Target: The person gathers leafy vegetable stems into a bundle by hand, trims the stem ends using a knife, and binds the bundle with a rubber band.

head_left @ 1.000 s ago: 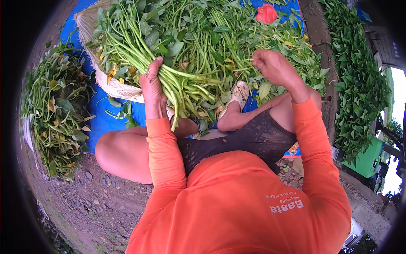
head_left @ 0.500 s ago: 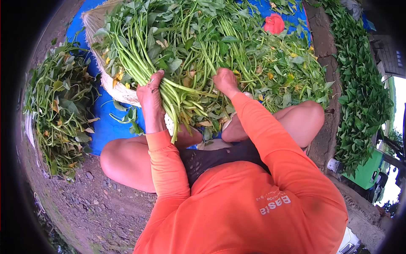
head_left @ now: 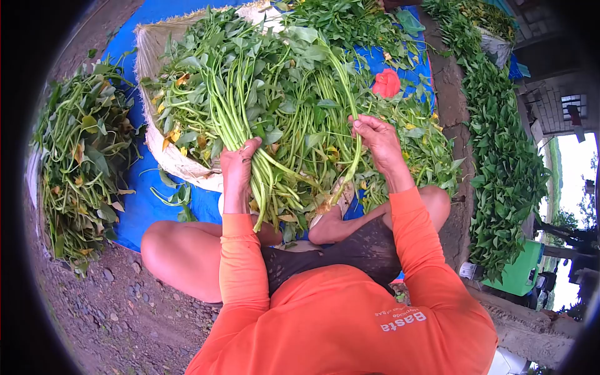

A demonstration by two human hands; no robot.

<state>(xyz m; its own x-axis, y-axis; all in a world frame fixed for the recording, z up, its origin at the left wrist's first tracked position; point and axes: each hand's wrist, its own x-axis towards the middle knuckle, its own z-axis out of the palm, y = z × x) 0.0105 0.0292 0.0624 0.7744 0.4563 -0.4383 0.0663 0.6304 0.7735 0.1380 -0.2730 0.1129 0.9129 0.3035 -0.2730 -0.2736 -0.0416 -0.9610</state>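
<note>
My left hand (head_left: 237,167) is closed round a thick bunch of leafy green stems (head_left: 226,106). Their leaves point away from me and the cut ends hang below the fist. To the right, my right hand (head_left: 380,142) pinches a long leafy stem (head_left: 351,100). It arches up over the pile, and its lower end hangs near my foot. Beneath both hands spreads a big heap of the same leafy greens (head_left: 300,81), with some yellow leaves, on a pale woven sack (head_left: 181,164).
Blue tarp (head_left: 145,203) lies under the sack. Another pile of greens (head_left: 84,162) stands at the left. A crumpled red plastic bag (head_left: 387,83) rests beyond my right hand. Along the right runs a long row of greens (head_left: 507,162), near a green container (head_left: 524,269).
My right hand has lifted from the heap and moved right, drawing a long stem up with it. My left hand keeps its bunch, slightly lower. The camera view has shifted somewhat.
</note>
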